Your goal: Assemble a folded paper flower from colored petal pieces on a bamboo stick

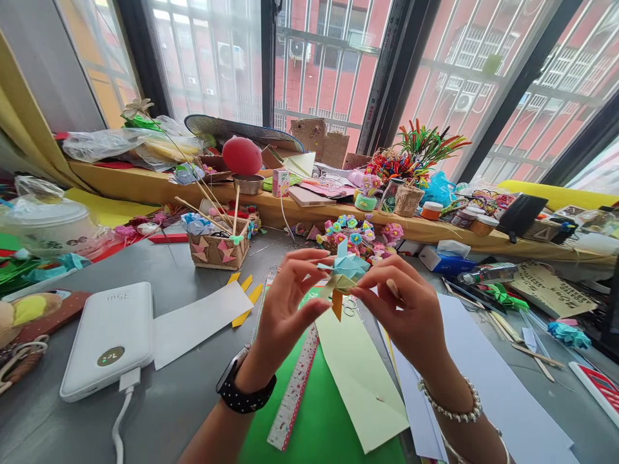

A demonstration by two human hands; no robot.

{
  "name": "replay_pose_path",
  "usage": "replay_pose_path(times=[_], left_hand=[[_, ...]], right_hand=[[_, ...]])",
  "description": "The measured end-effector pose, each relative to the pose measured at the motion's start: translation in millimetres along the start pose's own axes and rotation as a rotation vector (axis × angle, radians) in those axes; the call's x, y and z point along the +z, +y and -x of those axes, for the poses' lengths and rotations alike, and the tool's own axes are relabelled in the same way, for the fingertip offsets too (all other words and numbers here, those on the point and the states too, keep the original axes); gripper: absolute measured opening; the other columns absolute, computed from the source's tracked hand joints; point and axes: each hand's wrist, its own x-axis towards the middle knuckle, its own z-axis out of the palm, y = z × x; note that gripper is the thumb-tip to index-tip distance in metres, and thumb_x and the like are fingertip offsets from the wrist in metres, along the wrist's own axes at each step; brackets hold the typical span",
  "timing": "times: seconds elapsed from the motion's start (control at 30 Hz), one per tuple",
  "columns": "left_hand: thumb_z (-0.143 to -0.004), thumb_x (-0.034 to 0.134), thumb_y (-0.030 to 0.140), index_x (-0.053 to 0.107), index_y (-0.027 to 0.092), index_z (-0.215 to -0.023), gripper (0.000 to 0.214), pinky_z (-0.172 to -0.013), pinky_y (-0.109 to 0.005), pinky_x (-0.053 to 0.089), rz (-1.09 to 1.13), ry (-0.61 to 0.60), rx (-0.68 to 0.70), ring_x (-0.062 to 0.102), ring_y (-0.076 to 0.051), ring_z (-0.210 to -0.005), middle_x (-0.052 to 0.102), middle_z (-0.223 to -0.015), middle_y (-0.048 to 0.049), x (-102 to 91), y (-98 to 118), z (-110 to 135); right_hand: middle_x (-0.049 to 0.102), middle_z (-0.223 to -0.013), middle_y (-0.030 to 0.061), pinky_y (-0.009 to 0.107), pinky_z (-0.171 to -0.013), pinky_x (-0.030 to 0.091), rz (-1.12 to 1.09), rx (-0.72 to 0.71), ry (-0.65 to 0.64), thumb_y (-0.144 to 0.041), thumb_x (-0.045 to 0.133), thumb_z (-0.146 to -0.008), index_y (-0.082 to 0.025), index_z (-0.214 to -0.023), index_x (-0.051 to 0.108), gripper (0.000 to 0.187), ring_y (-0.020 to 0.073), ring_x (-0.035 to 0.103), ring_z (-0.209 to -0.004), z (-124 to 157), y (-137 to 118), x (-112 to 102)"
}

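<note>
A folded paper piece is held up between the two hands, above the near part of the counter; it is made up of light-blue points, a pale yellow-green section and an orange tab that is pointed downward. By the right hand the yellow-green edge is pinched, with thumb and fingertips brought together on it. By the left hand the opposite side is framed, fingers up at the blue points and thumb lower, near the orange tab; whether the left grip is actually pressed onto the paper cannot be told. Should the two sides be pulled unevenly, the folds could be opened or a tip torn, as the paper looks thin. If the right pinch were loosened, the orange tab might be slipped out, since no firm hold on it can be seen. A dropped piece would probably be landed on the pale green strip or the ruler below, and its points could be bent. By too tight a squeeze, the small blue points could be creased.
</note>
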Motion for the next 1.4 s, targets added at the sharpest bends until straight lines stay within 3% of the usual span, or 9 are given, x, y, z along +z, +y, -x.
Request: replay_pose_path(times=[0.13, 0.3, 0.43, 0.6, 0.8, 0.97, 1.13, 1.27, 1.4], left_hand=[[-0.068, 0.066, 0.034, 0.051, 0.022, -0.103, 0.040, -0.079, -0.028, 0.046, 0.041, 0.077, -0.238, 0.054, -0.018, -0.095, 0.053, -0.109, -0.0060, -5.6, 1.1, -4.7], [-0.066, 0.068, 0.029, 0.044, 0.028, -0.121, 0.061, -0.067, -0.027, 0.048, 0.036, -0.091, -0.537, 0.060, -0.016, -0.073, 0.058, -0.100, -0.0054, -10.8, 0.9, -6.0], [-0.063, 0.070, 0.020, 0.036, 0.034, -0.127, 0.073, -0.075, -0.028, 0.046, 0.120, -0.147, -0.509, 0.061, -0.020, -0.087, 0.063, -0.102, -0.0036, -8.2, 0.2, -5.1], [-0.065, 0.070, 0.021, 0.038, 0.030, -0.123, 0.067, -0.075, -0.028, 0.047, 0.164, -0.130, -0.441, 0.061, -0.020, -0.086, 0.064, -0.101, -0.0050, -9.3, -2.4, -4.8], [-0.063, 0.071, 0.017, 0.046, 0.035, -0.112, 0.058, -0.072, -0.025, 0.045, 0.205, -0.064, -0.359, 0.061, -0.019, -0.087, 0.062, -0.097, 0.0011, -16.7, -7.1, -4.2], [-0.062, 0.072, 0.015, 0.047, 0.035, -0.106, 0.054, -0.065, -0.023, 0.045, 0.279, -0.108, -0.289, 0.062, -0.018, -0.084, 0.061, -0.093, 0.0032, -20.4, -11.5, -3.3], [-0.065, 0.070, 0.020, 0.046, 0.036, -0.109, 0.052, -0.071, -0.028, 0.045, 0.310, -0.120, -0.272, 0.062, -0.020, -0.087, 0.062, -0.091, 0.0030, -20.1, -13.2, -2.7], [-0.068, 0.068, 0.028, 0.048, 0.033, -0.108, 0.045, -0.080, -0.034, 0.044, 0.323, -0.096, -0.286, 0.061, -0.020, -0.087, 0.062, -0.089, 0.0022, -17.7, -12.6, -3.9], [-0.067, 0.069, 0.031, 0.049, 0.029, -0.107, 0.045, -0.075, -0.029, 0.044, 0.296, -0.040, -0.313, 0.060, -0.016, -0.079, 0.062, -0.085, 0.0020, -16.2, -15.3, -4.2]], right_hand=[[0.054, -0.071, 0.0004, 0.021, -0.049, 0.045, 0.112, -0.216, -0.010, -0.014, 0.057, -0.076, -0.021, -0.075, 0.059, 0.008, 0.0108, 0.054, -0.061, 0.7, 1.7, -1.4], [0.057, -0.074, 0.0006, 0.021, -0.058, 0.047, 0.172, -0.313, -0.110, -0.013, 0.054, -0.080, -0.021, -0.077, 0.060, 0.010, 0.0096, 0.057, -0.064, 2.5, 5.8, -2.8], [0.056, -0.076, 0.0010, 0.021, -0.059, 0.046, 0.189, -0.336, -0.141, -0.017, 0.055, -0.081, -0.021, -0.077, 0.060, 0.007, 0.0099, 0.056, -0.065, 3.6, 7.2, -2.1], [0.051, -0.081, 0.0022, 0.021, -0.055, 0.047, 0.123, -0.251, -0.154, -0.020, 0.057, -0.079, -0.020, -0.080, 0.057, 0.001, 0.0113, 0.054, -0.068, 2.2, 4.1, -2.1], [0.051, -0.091, 0.0074, 0.030, -0.070, 0.047, 0.078, -0.068, -0.057, -0.020, 0.033, -0.089, -0.018, -0.109, 0.054, 0.029, 0.0157, 0.052, -0.081, 0.7, 7.1, -3.9], [0.058, -0.066, -0.0009, 0.023, -0.055, 0.043, 0.002, 0.037, -0.091, -0.025, 0.043, -0.087, -0.020, -0.099, 0.061, 0.022, 0.0106, 0.052, -0.056, 0.7, 12.1, -5.5], [0.056, -0.067, -0.0001, 0.024, -0.056, 0.040, 0.015, 0.090, -0.043, -0.026, 0.036, -0.090, -0.020, -0.095, 0.062, 0.027, 0.0115, 0.051, -0.060, -0.2, 9.1, -9.1], [0.061, -0.067, -0.0026, 0.021, -0.049, 0.040, -0.210, 0.180, -0.103, -0.024, 0.047, -0.086, -0.023, -0.101, 0.052, 0.016, 0.0107, 0.056, -0.058, 3.0, 4.5, -9.7], [0.062, -0.068, -0.0016, 0.021, -0.052, 0.045, -0.233, 0.136, -0.122, -0.022, 0.061, -0.077, -0.020, -0.075, 0.056, 0.006, 0.0105, 0.058, -0.061, 4.1, -2.4, -7.7]])
